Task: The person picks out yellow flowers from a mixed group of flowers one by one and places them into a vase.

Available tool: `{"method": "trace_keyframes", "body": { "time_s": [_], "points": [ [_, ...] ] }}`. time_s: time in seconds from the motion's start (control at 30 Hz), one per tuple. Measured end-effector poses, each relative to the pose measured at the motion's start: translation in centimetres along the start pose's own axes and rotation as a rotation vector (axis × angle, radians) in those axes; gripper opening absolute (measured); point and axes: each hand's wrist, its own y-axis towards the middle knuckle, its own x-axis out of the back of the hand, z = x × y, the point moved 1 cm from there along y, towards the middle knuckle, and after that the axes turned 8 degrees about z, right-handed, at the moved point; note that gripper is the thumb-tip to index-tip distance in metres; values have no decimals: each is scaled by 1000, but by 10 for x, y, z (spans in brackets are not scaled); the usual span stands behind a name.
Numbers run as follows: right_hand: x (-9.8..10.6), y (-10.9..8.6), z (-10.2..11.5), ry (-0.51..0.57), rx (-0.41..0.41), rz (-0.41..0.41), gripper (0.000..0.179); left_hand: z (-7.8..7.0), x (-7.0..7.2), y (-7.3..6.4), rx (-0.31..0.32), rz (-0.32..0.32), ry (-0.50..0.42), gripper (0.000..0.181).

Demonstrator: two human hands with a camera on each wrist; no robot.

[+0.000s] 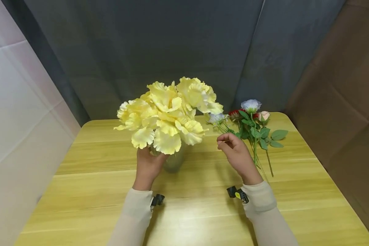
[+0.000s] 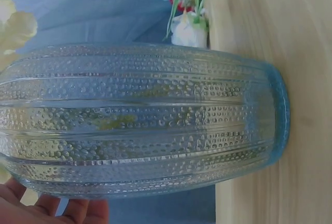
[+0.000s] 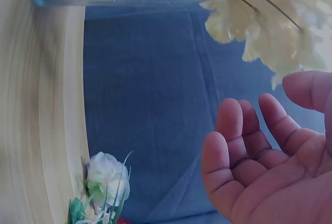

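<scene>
Yellow artificial flowers (image 1: 167, 119) with large ruffled petals stand in a clear ribbed glass vase (image 2: 155, 120), upright on the table. In the head view the blooms cover most of the vase. My left hand (image 1: 149, 167) grips the vase's upper part from the left, just under the petals. Its fingers (image 2: 78, 209) show along the glass in the left wrist view. To the right of the vase, my right hand (image 1: 238, 157) hovers above the table, palm turned inward. Its fingers are loosely bent and hold nothing, as the right wrist view shows.
On the right side of the wooden table (image 1: 196, 218) lie several loose artificial flowers: pale blue blooms (image 1: 251, 106), a pink rose (image 1: 263, 116), some red ones and green leaves (image 1: 279, 134). A dark curtain (image 1: 160, 41) hangs behind the table.
</scene>
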Motion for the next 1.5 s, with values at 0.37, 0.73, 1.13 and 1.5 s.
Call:
{"method": "trace_keyframes", "body": {
  "time_s": [0.37,0.73,1.13,1.5],
  "points": [
    [1,2,2,-3,3,-33,26,10,18,9,8,-107,14,58],
    [2,3,3,2,8,-48,25,62,44,18,108,-192,100,65],
    [4,3,0,-26,-4,-56,25,75,61,18,221,-211,122,61],
    [7,8,-3,-71,-14,-58,26,72,58,15,227,-246,106,66]
  ]
}}
